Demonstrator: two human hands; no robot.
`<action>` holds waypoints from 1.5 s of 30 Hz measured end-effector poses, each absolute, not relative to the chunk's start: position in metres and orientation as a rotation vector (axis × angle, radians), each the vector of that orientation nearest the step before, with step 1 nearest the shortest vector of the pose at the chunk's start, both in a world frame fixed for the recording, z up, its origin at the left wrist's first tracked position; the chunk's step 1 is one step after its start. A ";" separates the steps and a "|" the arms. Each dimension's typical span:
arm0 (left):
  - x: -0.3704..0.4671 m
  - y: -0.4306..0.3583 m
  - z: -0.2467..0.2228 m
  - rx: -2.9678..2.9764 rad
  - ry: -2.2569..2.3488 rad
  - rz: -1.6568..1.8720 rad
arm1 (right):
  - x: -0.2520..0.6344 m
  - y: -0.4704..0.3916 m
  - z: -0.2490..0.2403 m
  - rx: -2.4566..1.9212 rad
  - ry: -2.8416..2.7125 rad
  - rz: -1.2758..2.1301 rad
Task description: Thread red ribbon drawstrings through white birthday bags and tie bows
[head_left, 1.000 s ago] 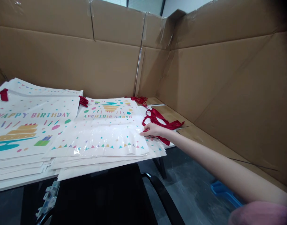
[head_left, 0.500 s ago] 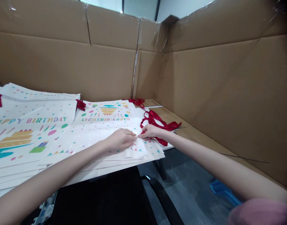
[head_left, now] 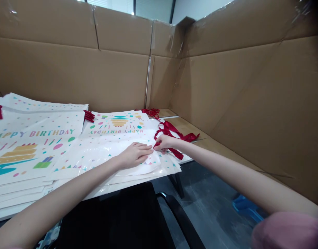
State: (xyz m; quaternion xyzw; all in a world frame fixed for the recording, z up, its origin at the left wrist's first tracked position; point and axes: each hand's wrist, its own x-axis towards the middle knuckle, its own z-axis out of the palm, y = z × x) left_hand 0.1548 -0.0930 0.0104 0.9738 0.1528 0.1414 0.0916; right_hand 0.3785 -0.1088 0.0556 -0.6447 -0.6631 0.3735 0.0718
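Note:
My left hand (head_left: 136,155) lies with its fingers stretched out on a white printed birthday sheet (head_left: 117,140), near the sheet's right edge. Just right of those fingertips, my right hand (head_left: 164,142) is closed in a pinch on a red ribbon (head_left: 156,145) at that edge. The rest of the ribbon loops and trails behind and under the right wrist. A thin dark line, perhaps a thread, shows beside the right fingers; what it is I cannot make out.
A stack of "Happy Birthday" sheets (head_left: 34,121) with red ribbon pieces lies at the left. Red cords (head_left: 151,112) sit at the back. Cardboard walls (head_left: 117,79) enclose the table. A black chair (head_left: 117,221) stands in front, with a blue object (head_left: 247,208) on the floor.
My right hand has drawn slightly away from the left fingertips, still on the ribbon. The left fingers look flatter on the sheet. The view has shifted a little.

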 end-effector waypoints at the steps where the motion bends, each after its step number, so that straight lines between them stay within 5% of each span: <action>1: 0.155 -0.093 0.010 2.890 0.458 0.409 | 0.377 -0.108 0.056 -1.949 -1.996 1.100; 10: 0.156 -0.091 0.009 2.900 0.455 0.383 | 0.386 -0.105 0.060 -2.092 -1.973 1.181; 21: 0.157 -0.092 0.012 2.856 0.453 0.383 | 0.382 -0.114 0.048 -2.041 -2.197 0.624; 45: 0.174 -0.094 0.031 2.271 0.718 0.882 | 0.378 -0.137 0.067 -1.680 -2.110 0.800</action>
